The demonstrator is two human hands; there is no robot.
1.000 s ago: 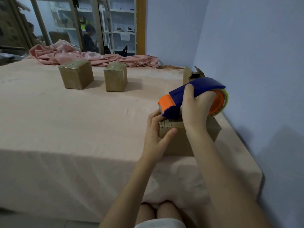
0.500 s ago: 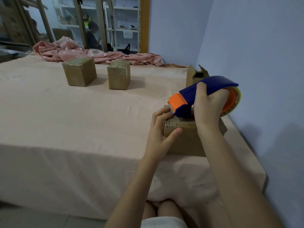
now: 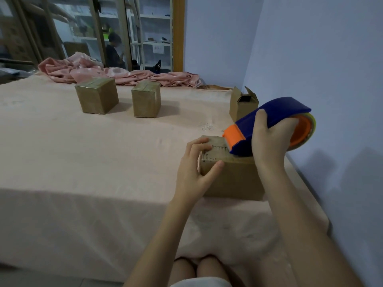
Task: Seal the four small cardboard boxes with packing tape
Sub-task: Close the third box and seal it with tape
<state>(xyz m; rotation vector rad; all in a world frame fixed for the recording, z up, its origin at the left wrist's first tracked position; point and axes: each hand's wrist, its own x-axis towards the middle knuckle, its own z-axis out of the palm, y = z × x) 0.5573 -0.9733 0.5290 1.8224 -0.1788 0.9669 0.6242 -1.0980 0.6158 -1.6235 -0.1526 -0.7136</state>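
Scanning left to right: two taped boxes upper left of centre, one [image 3: 96, 95] and a second [image 3: 146, 102] just right of it, on the pink-covered table [image 3: 62, 162]. Crumpled pink cloth [image 3: 116, 73] behind them. Centre right: left hand [image 3: 193, 172] grips the near box [image 3: 232, 175] at its left top corner, fingers curled over the top, thumb on the front. Right hand [image 3: 269, 139] wraps the blue-orange tape dispenser [image 3: 269, 123], nose down on that box's top. Open-flapped box [image 3: 241, 104] sits behind.
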